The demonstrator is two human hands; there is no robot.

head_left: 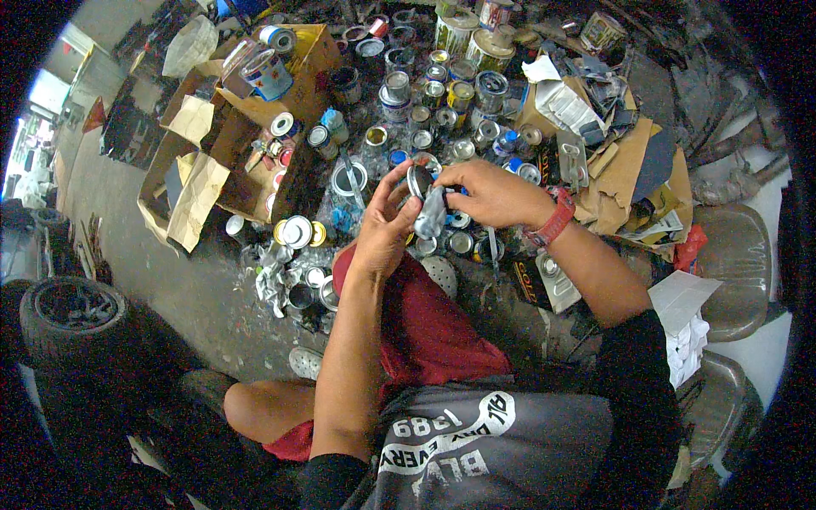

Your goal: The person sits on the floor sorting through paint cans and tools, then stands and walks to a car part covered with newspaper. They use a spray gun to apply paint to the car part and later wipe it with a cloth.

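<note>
Over the crowd of paint cans, my left hand [384, 228] grips a small round tin [417, 182] between thumb and fingers. The tin is tilted, its silvery rim and dark face turned toward my other hand; whether it is a lid or a shallow can I cannot tell. My right hand [495, 194], with a red watch on its wrist, pinches a crumpled grey rag [431, 216] against the tin's edge. The rag's loose end hangs below the fingers. Just left of my hands stands an open can [349, 178] with a stick [351, 177] leaning in it.
Many paint cans [460, 95] crowd the floor ahead. Open cardboard boxes [197, 197] stand at the left, and another box [625, 183] with scraps is at the right. Stained rags [272, 279] lie near my knee. Brown plastic chairs [738, 276] are at the right, a tyre [71, 316] at the left.
</note>
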